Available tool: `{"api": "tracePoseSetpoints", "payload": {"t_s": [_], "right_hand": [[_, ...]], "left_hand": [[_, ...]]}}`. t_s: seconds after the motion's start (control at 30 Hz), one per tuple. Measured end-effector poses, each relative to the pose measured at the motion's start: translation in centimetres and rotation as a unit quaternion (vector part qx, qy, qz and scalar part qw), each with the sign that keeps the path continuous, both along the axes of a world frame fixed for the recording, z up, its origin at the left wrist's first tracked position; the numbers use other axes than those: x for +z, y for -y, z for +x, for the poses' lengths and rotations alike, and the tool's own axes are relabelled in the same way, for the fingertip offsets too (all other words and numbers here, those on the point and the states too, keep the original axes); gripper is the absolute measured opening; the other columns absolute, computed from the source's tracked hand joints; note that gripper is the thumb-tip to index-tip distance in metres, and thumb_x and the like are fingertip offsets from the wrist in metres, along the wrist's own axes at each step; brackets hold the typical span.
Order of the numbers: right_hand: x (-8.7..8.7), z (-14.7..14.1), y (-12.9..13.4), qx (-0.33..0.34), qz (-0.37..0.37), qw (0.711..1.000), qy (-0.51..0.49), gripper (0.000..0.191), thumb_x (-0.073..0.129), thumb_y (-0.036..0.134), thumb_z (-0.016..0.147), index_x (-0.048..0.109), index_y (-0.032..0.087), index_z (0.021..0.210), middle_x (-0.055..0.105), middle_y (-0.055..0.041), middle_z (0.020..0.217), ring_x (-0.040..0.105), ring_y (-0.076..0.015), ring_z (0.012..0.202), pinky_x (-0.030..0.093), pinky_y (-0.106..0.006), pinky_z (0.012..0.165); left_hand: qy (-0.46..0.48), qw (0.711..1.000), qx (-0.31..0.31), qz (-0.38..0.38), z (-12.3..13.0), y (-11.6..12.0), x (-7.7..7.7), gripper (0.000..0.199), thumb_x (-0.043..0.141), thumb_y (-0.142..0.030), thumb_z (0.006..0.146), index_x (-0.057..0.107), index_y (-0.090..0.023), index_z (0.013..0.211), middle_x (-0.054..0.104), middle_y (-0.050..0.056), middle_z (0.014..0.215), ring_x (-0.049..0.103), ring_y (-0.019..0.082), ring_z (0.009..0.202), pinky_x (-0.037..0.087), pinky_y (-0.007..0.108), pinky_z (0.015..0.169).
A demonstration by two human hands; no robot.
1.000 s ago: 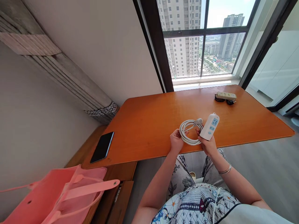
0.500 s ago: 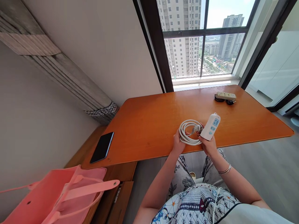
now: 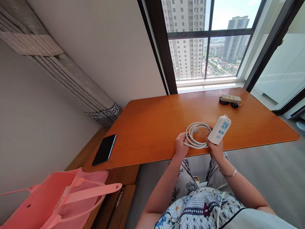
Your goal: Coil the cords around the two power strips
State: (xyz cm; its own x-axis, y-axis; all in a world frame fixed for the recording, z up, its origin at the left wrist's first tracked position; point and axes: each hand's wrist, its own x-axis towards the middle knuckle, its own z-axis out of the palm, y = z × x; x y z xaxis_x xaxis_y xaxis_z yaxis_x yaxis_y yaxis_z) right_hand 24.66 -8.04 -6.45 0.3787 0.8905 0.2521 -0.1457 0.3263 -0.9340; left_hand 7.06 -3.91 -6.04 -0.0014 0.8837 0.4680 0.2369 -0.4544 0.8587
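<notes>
A white power strip (image 3: 219, 129) with pale blue socket faces sits tilted in my right hand (image 3: 215, 149), above the table's near edge. Its white cord (image 3: 196, 146) is looped into a coil, and my left hand (image 3: 181, 144) grips the coil's left side. The coil's right side meets my right hand beside the strip. Part of the plug (image 3: 195, 130) shows inside the loops, mostly covered by cord. Some fingers of both hands are hidden behind what they hold.
The orange-brown wooden table (image 3: 147, 127) carries a black phone (image 3: 104, 150) at its left end. A beige power strip (image 3: 231, 98) with a black cord lies at the back right. A pink bag (image 3: 69, 200) stands at the lower left. Behind the table is a window (image 3: 209, 57).
The power strip and my right hand have moved slightly right, away from my left hand. The cord coil now looks wider, and the plug sits further back within it.
</notes>
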Motion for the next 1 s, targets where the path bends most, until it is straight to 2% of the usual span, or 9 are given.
{"api": "tracePoseSetpoints", "payload": {"t_s": [0.13, 0.27, 0.4, 0.5, 0.6, 0.7, 0.77, 0.87, 1.0], "right_hand": [[1.2, 1.5, -0.1, -0.012, 0.009, 1.0, 0.012, 0.057, 0.083, 0.033, 0.068, 0.067, 0.023, 0.121, 0.068, -0.0088, 0.128, 0.066, -0.0261, 0.11, 0.05, -0.043, 0.1], [1.5, 4.2, -1.0, -0.056, -0.026, 0.998, 0.0, 0.064, 0.088, 0.033, 0.06, 0.064, 0.021, 0.119, 0.072, -0.0107, 0.119, 0.068, -0.0296, 0.108, 0.051, -0.049, 0.097], [1.3, 9.2, -1.4, -0.141, -0.068, 0.983, 0.091, 0.053, 0.088, 0.039, 0.056, 0.07, 0.018, 0.101, 0.075, -0.01, 0.106, 0.068, -0.0284, 0.102, 0.05, -0.049, 0.096], [1.6, 12.8, -1.1, -0.226, -0.083, 0.964, 0.109, 0.049, 0.09, 0.036, 0.049, 0.068, 0.017, 0.088, 0.073, -0.0049, 0.088, 0.066, -0.022, 0.085, 0.055, -0.037, 0.078], [2.4, 15.1, -0.7, -0.29, -0.028, 0.956, -0.014, 0.045, 0.09, 0.029, 0.048, 0.064, 0.017, 0.083, 0.068, 0.0012, 0.076, 0.058, -0.0126, 0.065, 0.047, -0.022, 0.052], [3.5, 16.7, -0.2, -0.351, 0.025, 0.917, -0.185, 0.028, 0.082, 0.022, 0.059, 0.061, 0.019, 0.077, 0.061, 0.0051, 0.066, 0.045, -0.006, 0.048, 0.034, -0.016, 0.038], [4.2, 17.9, 0.1, -0.392, 0.059, 0.873, -0.284, 0.017, 0.075, 0.014, 0.069, 0.059, 0.02, 0.071, 0.055, 0.0063, 0.061, 0.04, -0.0042, 0.045, 0.033, -0.014, 0.035], [4.9, 20.1, 0.6, -0.434, 0.088, 0.81, -0.383, 0.025, 0.065, 0.011, 0.083, 0.055, 0.021, 0.062, 0.048, 0.0057, 0.06, 0.041, -0.0034, 0.045, 0.036, -0.011, 0.035], [4.9, 21.5, 1.0, -0.428, 0.073, 0.794, -0.425, 0.033, 0.061, 0.014, 0.09, 0.052, 0.021, 0.059, 0.046, 0.0049, 0.059, 0.043, -0.0034, 0.046, 0.039, -0.01, 0.035]], "left_hand": [[-0.044, 0.996, 0.041, 0.073, 0.0, 0.0, 0.4, 0.025, 0.048, -0.014, 0.077, 0.071, -0.025, 0.08, 0.07, 0.005, 0.082, 0.063, 0.025, 0.086, 0.048, 0.037, 0.081], [-0.007, 0.992, 0.101, 0.074, -1.3, -1.2, 0.5, 0.024, 0.046, -0.015, 0.076, 0.067, -0.025, 0.073, 0.068, 0.005, 0.08, 0.061, 0.024, 0.085, 0.048, 0.038, 0.082], [0.077, 0.984, 0.163, 0.011, -6.2, -4.3, 1.6, 0.021, 0.043, -0.017, 0.076, 0.062, -0.022, 0.069, 0.066, 0.003, 0.075, 0.062, 0.021, 0.079, 0.049, 0.035, 0.081], [0.143, 0.965, 0.216, -0.034, -11.2, -7.0, 3.2, 0.016, 0.043, -0.013, 0.075, 0.057, -0.02, 0.071, 0.064, 0.002, 0.071, 0.063, 0.017, 0.076, 0.05, 0.032, 0.08], [0.216, 0.921, 0.296, -0.133, -15.8, -9.6, 5.0, 0.014, 0.043, -0.007, 0.075, 0.052, -0.019, 0.073, 0.062, -0.001, 0.069, 0.058, 0.013, 0.066, 0.049, 0.031, 0.073], [0.23, 0.903, 0.329, -0.151, -19.3, -11.6, 6.0, 0.014, 0.046, -0.006, 0.075, 0.045, -0.02, 0.072, 0.056, -0.002, 0.066, 0.055, 0.013, 0.062, 0.05, 0.034, 0.074], [0.224, 0.896, 0.355, -0.146, -21.3, -12.6, 6.0, 0.017, 0.054, -0.011, 0.073, 0.041, -0.021, 0.07, 0.054, -0.003, 0.064, 0.058, 0.015, 0.066, 0.052, 0.038, 0.077], [0.176, 0.89, 0.395, -0.143, -23.6, -13.1, 5.5, 0.025, 0.062, -0.014, 0.066, 0.04, -0.023, 0.07, 0.052, -0.002, 0.066, 0.062, 0.021, 0.077, 0.052, 0.046, 0.085], [0.047, 0.908, 0.409, -0.08, -24.5, -12.4, 4.9, 0.033, 0.064, -0.009, 0.061, 0.04, -0.024, 0.076, 0.057, 0.004, 0.081, 0.062, 0.029, 0.097, 0.049, 0.053, 0.095]]}}
